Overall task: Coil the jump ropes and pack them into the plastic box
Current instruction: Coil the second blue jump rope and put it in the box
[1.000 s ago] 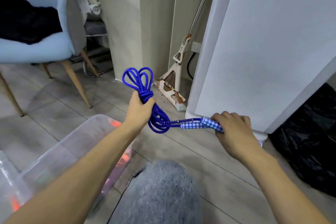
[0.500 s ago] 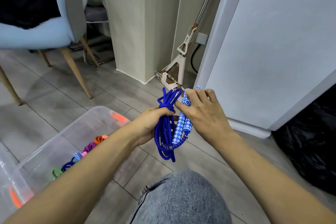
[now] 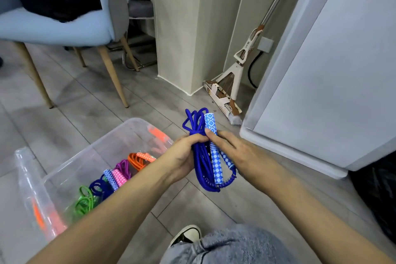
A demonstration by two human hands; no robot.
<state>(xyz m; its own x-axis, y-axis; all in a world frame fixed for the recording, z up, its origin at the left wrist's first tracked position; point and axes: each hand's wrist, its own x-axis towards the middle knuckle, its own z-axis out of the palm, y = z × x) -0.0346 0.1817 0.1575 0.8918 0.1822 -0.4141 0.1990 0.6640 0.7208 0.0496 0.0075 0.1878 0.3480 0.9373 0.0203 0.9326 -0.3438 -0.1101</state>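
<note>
With the coil gathered and both handles folded in beside it, judged as the tail end of coiling, just ahead of packing.

Nearest, at six o'clock: denim-clad knee (image 3: 231, 246) and a dark sneaker toe (image 3: 188, 234), both below the work.

At centre, just past the knee: blue jump rope (image 3: 202, 156) bundled into a long hank. Long axis near upright in the picture, tipped slightly toward one o'clock; closed loops pointing up to twelve, the bend where cord meets handles hanging toward six. Checkered handles (image 3: 214, 156) lying parallel to the cord on its three o'clock side, caps up.

Left hand (image 3: 184, 156) wrapped around the cord from nine o'clock, fingers curled over the upper third. Right hand (image 3: 242, 154) coming in from three o'clock, fingers (image 3: 216, 138) laid fairly straight against the handles, pressing them to the cord (thumb hidden, so whether anything is pinched cannot be told).

At eight o'clock, close beside the left forearm: clear plastic box (image 3: 120, 133) on the floor, already holding green (image 3: 83, 201), blue, pink, purple and orange (image 3: 139, 159) ropes in a row.

Next move, as a guess: keeping handles and loops clamped together so nothing springs loose, then swinging the hank toward eight o'clock and laying it lengthwise in the box, near the orange end, where room seems left.

Farther off, at one o'clock: mop (image 3: 233, 83) leaning by the white cabinet (image 3: 334, 70). At ten: pale blue chair (image 3: 64, 25).
</note>
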